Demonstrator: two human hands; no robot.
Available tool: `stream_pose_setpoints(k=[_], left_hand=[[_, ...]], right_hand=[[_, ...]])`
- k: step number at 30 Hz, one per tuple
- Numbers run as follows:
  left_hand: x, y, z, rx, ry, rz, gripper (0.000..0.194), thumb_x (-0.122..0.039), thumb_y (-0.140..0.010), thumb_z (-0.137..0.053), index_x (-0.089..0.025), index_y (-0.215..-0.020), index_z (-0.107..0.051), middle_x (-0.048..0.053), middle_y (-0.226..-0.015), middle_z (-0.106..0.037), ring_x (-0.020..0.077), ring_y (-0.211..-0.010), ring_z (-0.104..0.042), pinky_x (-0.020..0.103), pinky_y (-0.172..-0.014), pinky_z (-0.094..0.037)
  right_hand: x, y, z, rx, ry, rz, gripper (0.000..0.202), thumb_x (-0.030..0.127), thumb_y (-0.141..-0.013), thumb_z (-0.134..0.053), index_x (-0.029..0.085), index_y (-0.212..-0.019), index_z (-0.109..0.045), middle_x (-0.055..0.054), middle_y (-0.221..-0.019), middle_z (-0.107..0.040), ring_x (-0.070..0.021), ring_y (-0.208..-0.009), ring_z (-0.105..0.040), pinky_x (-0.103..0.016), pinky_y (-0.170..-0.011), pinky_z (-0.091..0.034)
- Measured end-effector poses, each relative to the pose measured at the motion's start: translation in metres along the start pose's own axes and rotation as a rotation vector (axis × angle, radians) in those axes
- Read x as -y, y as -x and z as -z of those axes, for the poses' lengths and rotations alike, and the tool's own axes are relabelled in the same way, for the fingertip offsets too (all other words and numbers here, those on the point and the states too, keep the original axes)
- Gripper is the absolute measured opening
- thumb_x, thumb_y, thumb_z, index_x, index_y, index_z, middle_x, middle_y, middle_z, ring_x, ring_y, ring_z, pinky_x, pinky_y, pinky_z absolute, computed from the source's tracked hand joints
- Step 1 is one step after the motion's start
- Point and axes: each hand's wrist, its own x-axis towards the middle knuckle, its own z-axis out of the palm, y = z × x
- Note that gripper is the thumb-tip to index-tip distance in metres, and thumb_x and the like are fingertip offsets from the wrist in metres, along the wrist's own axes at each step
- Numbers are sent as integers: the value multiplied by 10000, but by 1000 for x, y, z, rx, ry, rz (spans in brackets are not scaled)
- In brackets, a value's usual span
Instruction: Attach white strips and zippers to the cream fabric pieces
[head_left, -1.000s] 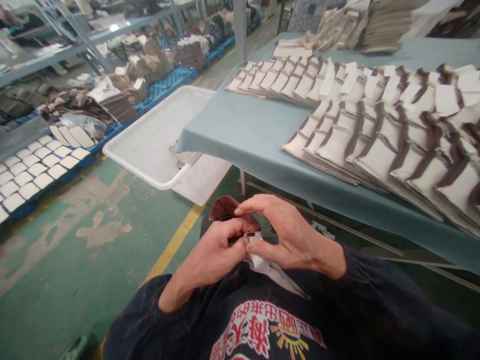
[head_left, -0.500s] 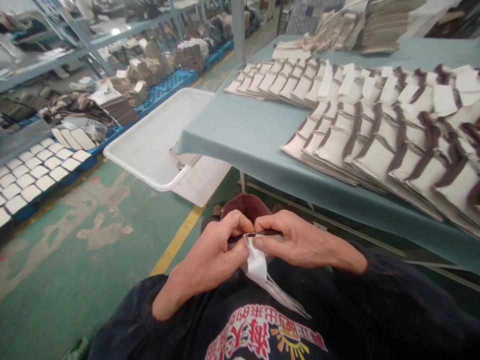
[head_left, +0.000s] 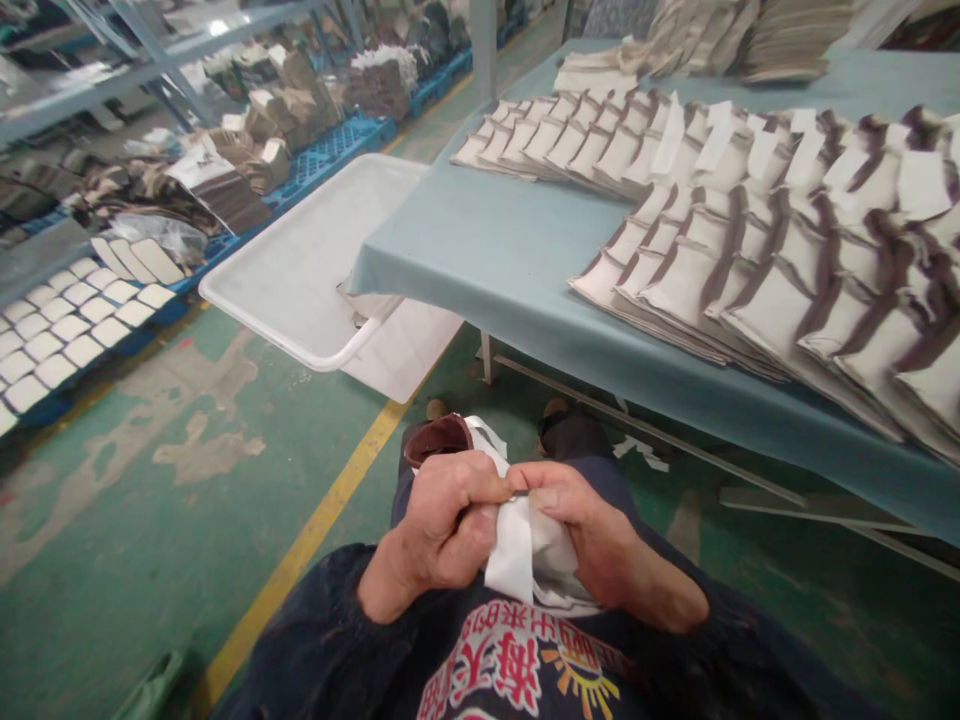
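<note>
Close in front of my body, both hands pinch the dark edge of a cream-and-brown fabric piece (head_left: 553,560). My left hand (head_left: 454,515) is closed, its thumb and curled fingers gripping the edge from the left. My right hand (head_left: 600,540) is closed too, with thumb and forefinger pinching the same edge. The fingertips of both hands nearly meet. A white strip (head_left: 511,555) hangs down between them. Beyond my left hand, a brown curved part (head_left: 439,438) shows, with white cloth beside it. My fingers hide much of the edge.
A blue-green covered table (head_left: 480,235) stands ahead to the right, bearing rows of cream fabric pieces (head_left: 690,250) with brown edges. A white plastic tub (head_left: 277,270) sits by its left corner. Blue pallets (head_left: 337,150) with stacked goods line the left. A yellow line (head_left: 300,540) crosses the green floor.
Both hands have moved lower and closer to my body. The fabric has turned, so more of its cream side and the brown part show. My view has shifted slightly.
</note>
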Motion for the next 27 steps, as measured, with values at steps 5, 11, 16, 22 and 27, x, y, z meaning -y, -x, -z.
stream_pose_setpoints(k=[5,11,16,22,27], left_hand=[[6,2,-3,-47,-10,-135,208,-97,-862,-472,-229,-954,-603,-14,-636,-611,131,-521,-537,272,-556,-384],[-14,-3,17,156,38,241,167,-241,-856,-591,-195,-1014,-615,4,-777,-667,132,-608,-576,238,-571,-431],[-26,-17,33,364,65,345,323,-323,-1034,-392,-203,-794,-573,-2,-707,-588,135,-619,-501,257,-601,-400],[-15,-5,31,356,-268,-37,355,-281,-1065,-453,-210,-733,-555,1,-643,-567,151,-603,-460,296,-590,-336],[-6,2,34,283,-310,-176,413,-363,-1105,-422,-206,-738,-530,-18,-599,-528,138,-552,-432,292,-552,-298]], right_hand=[[14,-3,0,-19,247,15,238,401,-709,-589,219,-635,-455,67,-549,-313,-95,-506,-249,-239,-451,-203],[46,4,8,47,921,376,95,224,-768,-510,199,-697,-569,41,-590,-510,-98,-519,-408,-240,-517,-313],[51,8,12,83,1300,759,151,125,-787,-507,205,-754,-630,17,-602,-620,-117,-507,-477,-267,-525,-347],[42,12,8,75,1218,718,170,109,-804,-501,203,-729,-620,28,-572,-610,-100,-473,-477,-245,-509,-352],[36,10,8,81,1204,727,169,112,-834,-513,192,-731,-622,21,-597,-635,-95,-485,-499,-246,-514,-345]])
